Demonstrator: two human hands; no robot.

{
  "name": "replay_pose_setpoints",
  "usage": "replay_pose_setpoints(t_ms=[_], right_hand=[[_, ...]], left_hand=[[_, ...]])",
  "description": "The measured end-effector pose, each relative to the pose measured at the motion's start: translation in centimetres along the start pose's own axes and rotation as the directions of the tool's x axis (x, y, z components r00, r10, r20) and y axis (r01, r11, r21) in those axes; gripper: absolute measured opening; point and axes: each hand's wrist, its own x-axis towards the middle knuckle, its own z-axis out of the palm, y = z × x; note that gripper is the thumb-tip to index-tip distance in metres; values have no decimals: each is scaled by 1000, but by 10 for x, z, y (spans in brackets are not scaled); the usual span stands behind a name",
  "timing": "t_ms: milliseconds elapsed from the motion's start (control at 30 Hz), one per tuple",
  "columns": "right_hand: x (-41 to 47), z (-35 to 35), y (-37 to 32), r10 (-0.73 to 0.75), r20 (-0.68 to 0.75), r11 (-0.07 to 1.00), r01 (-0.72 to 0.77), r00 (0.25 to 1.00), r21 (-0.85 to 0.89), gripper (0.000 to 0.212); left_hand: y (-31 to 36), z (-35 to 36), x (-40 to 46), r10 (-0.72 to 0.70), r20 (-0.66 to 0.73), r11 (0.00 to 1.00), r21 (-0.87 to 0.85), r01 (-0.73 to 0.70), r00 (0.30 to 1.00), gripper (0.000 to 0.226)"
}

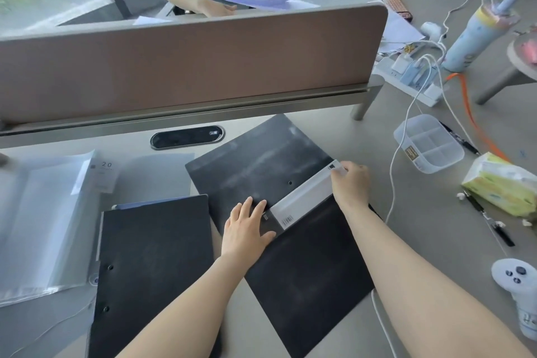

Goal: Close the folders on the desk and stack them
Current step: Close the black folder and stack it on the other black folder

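**Both hands on the open black folder**

An open black folder [279, 203] is lying spread flat and turned at an angle in the middle of the desk [436, 212]. A white label strip [302, 197] is running along its spine. The left hand [247, 232] is resting flat with fingers spread at the near end of that strip, gripping nothing. The right hand [351, 183] is pinching the strip's far end between its fingertips. Just to the left, a closed black folder [154, 270] is lying flat, apart from the open one. Further left, a clear plastic folder [43, 227] is lying open on the desk. A clear compartment tray [430, 142] is sitting to the right, near white cables [395, 183].
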Motion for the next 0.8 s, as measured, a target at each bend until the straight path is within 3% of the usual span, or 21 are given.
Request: replay_pose_setpoints(t_ms=[367,533,800], right_hand=[[-37,-43,-39,-104,-43,988,108,994,109,18],[-71,-70,-82,-190,-107,962,207,976,178,14],[-127,-90,-141,-322,-170,874,362,931,325,9]], left_hand=[[13,-29,-20,103,-112,981,-155,-120,988,70],[24,-58,-39,192,-231,941,-232,-246,954,71],[23,-102,-64,207,-417,905,-262,-336,885,64]])
